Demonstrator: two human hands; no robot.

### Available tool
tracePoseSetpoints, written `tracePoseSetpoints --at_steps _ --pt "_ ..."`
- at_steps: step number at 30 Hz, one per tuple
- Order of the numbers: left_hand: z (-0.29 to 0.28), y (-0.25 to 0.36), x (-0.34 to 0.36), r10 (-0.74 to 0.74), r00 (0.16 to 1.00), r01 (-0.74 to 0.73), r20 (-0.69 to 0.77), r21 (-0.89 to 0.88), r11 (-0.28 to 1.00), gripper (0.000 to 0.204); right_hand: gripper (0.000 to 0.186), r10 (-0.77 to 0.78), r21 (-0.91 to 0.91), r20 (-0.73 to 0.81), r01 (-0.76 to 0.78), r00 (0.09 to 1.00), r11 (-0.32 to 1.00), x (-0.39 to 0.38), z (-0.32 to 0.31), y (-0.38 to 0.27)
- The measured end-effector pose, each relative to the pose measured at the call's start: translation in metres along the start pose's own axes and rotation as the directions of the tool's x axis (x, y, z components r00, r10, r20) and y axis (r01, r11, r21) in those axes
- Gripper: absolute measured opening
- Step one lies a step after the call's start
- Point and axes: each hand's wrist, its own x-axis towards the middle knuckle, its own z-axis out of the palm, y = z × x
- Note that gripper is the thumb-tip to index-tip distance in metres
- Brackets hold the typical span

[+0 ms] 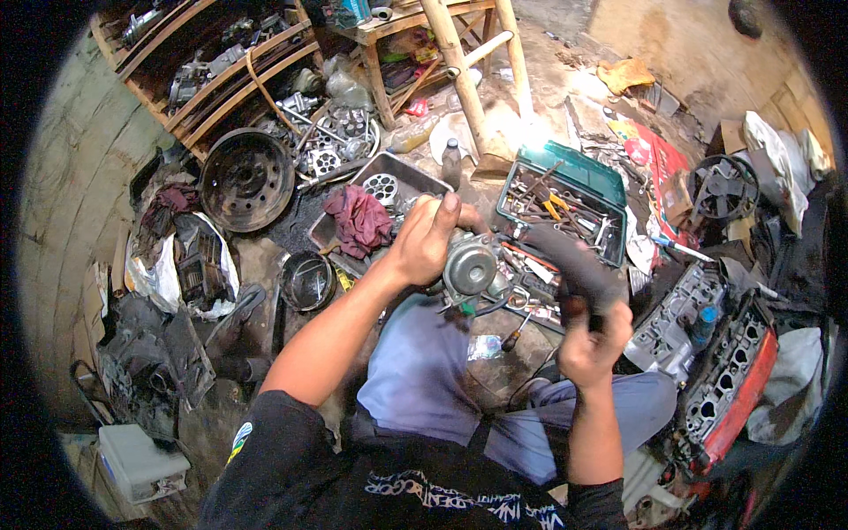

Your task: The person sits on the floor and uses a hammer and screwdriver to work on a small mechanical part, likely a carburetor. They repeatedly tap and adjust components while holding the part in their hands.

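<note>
Largest item: a wooden shelf point(281, 40) at upper left, loaded with metal parts. Black-sleeved arms enter from the lower edge, above blue-grey trousers point(420, 362). At upper right of centre, a teal toolbox point(594, 174) stands with its lid up, wrenches and other hand tools heaped inside. Right side of frame: a red-sided cylinder head point(745, 397), with a silver engine casting point(676, 322) just beside it. Upper left of centre: a dark, dirty wheel rim point(247, 179) leans near loose metal parts. Right of it, a grey tray point(411, 170) holds metal parts; a maroon cloth point(360, 219) is bunched over its near side.

Right of centre: a dark curved piece point(579, 269), motion-blurred, exact kind not readable. The right hand point(594, 347) is closed around its lower end.

Frame centre: a metal carburetor-like unit point(471, 268) with a round cap, held in the air above the trousers. The left hand point(422, 246) grips it from its left side, thumb pointing up; some fingers are hidden behind the unit.

Smaller items: a small dark bottle point(451, 163) stands upright at the tray's far right corner; a screwdriver point(512, 340) lies right of the near trouser leg, below the unit.
</note>
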Motion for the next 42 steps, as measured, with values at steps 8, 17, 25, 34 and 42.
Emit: tracePoseSetpoints --at_steps 8,17,25,34,42 --pt "0.002 0.008 0.000 0.065 0.997 -0.063 -0.029 0.071 0.995 0.089 0.049 -0.097 -0.021 0.226 0.104 0.969 0.994 0.012 0.007 0.008" --pt "-0.001 0.004 -0.006 0.071 0.997 -0.072 0.029 0.033 0.997 0.090 0.040 -0.177 -0.032 0.049 0.179 0.983 0.983 0.005 0.014 0.008" --pt "-0.004 0.002 -0.005 0.029 0.998 -0.029 0.051 -0.002 1.000 0.099 0.040 -0.166 -0.144 0.113 0.182 0.980 0.973 0.008 0.013 0.009" --pt "-0.003 -0.004 -0.004 -0.033 0.999 0.037 0.031 -0.139 0.990 0.104 0.061 -0.030 -0.201 0.202 0.072 0.979 0.977 0.005 0.013 0.012" --pt "0.002 -0.009 -0.003 -0.040 0.998 0.040 -0.037 -0.003 0.999 0.106 0.065 -0.065 -0.197 0.232 0.113 0.971 0.974 -0.001 0.021 0.019"
